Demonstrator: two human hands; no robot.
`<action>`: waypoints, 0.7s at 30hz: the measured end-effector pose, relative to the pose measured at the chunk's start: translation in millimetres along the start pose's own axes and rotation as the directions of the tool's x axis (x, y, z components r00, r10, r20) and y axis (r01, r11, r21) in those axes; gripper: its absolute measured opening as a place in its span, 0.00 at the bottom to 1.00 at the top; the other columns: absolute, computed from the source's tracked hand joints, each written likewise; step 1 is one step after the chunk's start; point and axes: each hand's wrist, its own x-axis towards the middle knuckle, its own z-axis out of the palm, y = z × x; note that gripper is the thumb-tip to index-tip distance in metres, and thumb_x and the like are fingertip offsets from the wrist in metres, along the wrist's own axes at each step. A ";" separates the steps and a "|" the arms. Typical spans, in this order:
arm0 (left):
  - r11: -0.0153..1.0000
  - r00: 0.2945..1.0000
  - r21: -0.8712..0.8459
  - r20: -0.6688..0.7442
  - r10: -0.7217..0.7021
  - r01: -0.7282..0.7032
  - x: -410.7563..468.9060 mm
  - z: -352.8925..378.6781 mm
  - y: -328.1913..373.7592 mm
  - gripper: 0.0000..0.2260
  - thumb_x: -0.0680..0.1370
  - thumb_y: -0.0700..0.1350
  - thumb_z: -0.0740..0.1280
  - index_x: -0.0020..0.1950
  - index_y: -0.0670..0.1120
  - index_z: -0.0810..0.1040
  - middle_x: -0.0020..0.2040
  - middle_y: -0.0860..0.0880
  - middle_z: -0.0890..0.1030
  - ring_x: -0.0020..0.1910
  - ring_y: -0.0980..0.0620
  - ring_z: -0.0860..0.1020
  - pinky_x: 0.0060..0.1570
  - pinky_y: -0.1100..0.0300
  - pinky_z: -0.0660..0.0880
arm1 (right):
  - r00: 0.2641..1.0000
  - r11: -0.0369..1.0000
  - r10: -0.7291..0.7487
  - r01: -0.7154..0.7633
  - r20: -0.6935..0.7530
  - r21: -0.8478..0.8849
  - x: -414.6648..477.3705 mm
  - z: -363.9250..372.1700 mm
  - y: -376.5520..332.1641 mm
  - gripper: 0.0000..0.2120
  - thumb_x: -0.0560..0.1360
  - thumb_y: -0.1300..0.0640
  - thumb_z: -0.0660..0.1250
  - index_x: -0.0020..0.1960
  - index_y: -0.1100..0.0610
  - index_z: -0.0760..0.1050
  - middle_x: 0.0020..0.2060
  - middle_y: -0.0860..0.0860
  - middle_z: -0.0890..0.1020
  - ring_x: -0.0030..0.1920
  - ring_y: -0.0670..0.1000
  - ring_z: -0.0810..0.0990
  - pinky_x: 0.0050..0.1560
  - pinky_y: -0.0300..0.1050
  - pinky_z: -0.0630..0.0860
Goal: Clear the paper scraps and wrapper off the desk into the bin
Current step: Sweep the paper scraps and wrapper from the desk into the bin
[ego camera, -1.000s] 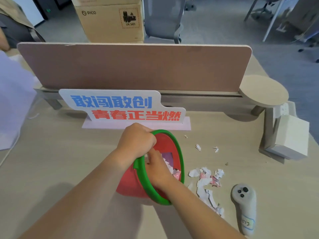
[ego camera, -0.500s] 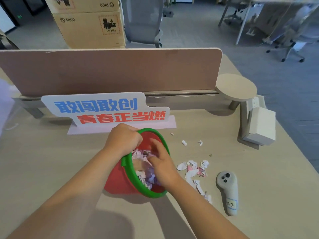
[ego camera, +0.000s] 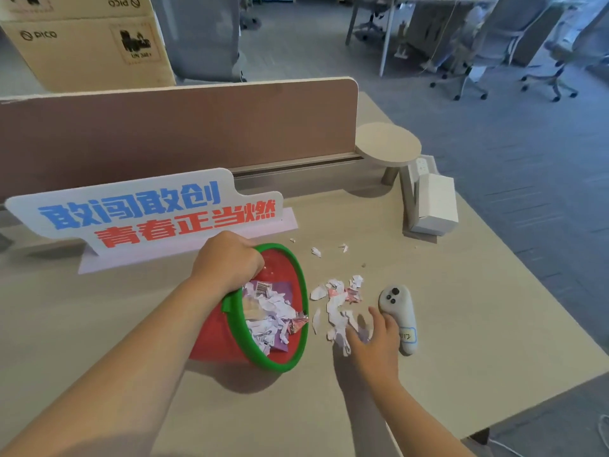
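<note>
A white controller [ego camera: 399,316] is lying near the desk's right edge. A slogan sign [ego camera: 145,212] is standing along the far edge before the brown partition [ego camera: 178,130]. A white box [ego camera: 435,204] is sitting at the far right corner beside a round stand [ego camera: 388,145]. Cardboard boxes [ego camera: 89,44] are standing beyond the partition.

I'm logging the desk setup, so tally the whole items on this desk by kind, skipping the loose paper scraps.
Bins: 1, the red bin with a green rim, tilted and held by the left hand
Slogan signs: 1, the sign
Handheld controllers: 1, the controller
White boxes: 1, the box
Total: 4
</note>
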 end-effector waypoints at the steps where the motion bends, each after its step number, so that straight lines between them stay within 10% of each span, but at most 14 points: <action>1: 1.000 1.000 0.004 0.004 0.010 -0.010 0.1 -0.7 -0.2 0.12 0.65 0.34 0.69 0.23 0.45 0.76 0.22 0.50 0.73 0.27 0.49 0.70 0.29 0.61 0.64 | 1.000 1.000 -0.007 0.007 0.023 -0.025 -2.0 -1.5 7.1 0.27 0.69 0.54 0.69 0.66 0.53 0.66 0.56 0.47 0.65 0.62 0.51 0.66 0.58 0.41 0.63; 5: 1.000 1.000 -0.007 0.009 0.021 -0.021 -2.0 -3.3 -4.5 0.08 0.65 0.34 0.69 0.26 0.43 0.78 0.24 0.48 0.73 0.28 0.48 0.70 0.29 0.60 0.65 | 0.998 0.990 -0.011 0.019 0.058 -0.142 -2.1 2.7 19.0 0.28 0.64 0.44 0.68 0.60 0.49 0.63 0.56 0.51 0.66 0.61 0.56 0.65 0.59 0.51 0.68; 14: 0.996 1.000 -0.091 0.006 -0.008 0.008 8.5 -10.8 -18.8 0.03 0.63 0.33 0.67 0.29 0.36 0.77 0.24 0.46 0.70 0.28 0.47 0.66 0.29 0.59 0.65 | 0.999 0.893 0.002 0.023 0.054 -0.450 20.8 68.4 -8.1 0.48 0.64 0.27 0.58 0.74 0.49 0.44 0.75 0.61 0.44 0.74 0.63 0.39 0.73 0.62 0.41; 21: 0.990 0.998 -0.135 -0.022 -0.050 0.047 20.0 -20.4 -32.8 0.07 0.63 0.33 0.67 0.36 0.34 0.83 0.22 0.48 0.68 0.25 0.48 0.63 0.28 0.61 0.64 | 0.992 0.800 -0.060 0.113 0.109 -0.590 67.3 91.1 -22.4 0.39 0.69 0.29 0.51 0.74 0.47 0.47 0.76 0.58 0.47 0.75 0.63 0.41 0.72 0.64 0.44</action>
